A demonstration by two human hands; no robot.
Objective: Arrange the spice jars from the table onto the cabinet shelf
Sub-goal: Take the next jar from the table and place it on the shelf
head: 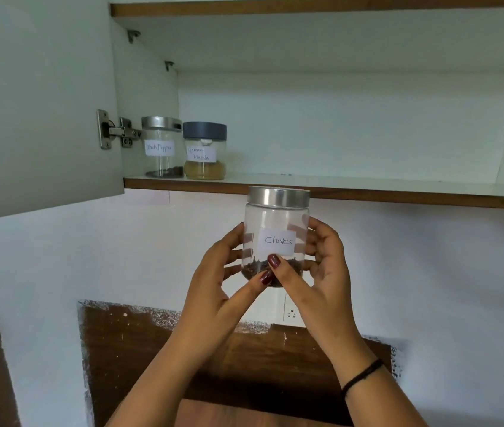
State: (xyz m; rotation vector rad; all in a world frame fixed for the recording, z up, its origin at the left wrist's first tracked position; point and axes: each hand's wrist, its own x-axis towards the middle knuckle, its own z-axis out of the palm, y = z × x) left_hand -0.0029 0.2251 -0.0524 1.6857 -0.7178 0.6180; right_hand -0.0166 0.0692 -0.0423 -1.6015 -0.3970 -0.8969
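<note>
Cloves jar (276, 223), steel lid, upright at centre, just below shelf (367, 190) edge. L hand (223, 288) grips its 9 o'clock side, R hand (321, 272) its 3 o'clock side; thumbs on front. Shelf white, wood-edged, in open cabinet; door (38, 103) at 9 o'clock. White wall behind; wood panel (139, 349) at 6 o'clock. Handwritten labels: "Cloves"; on shelf at 10 o'clock, pepper jar (162, 147) "Black Pepper", just beside masala jar (204, 151) "Garam Masala".

fingers (276, 264): dark red nail polish (glossy) | right wrist (356, 360): thin black band (362, 376)
</note>
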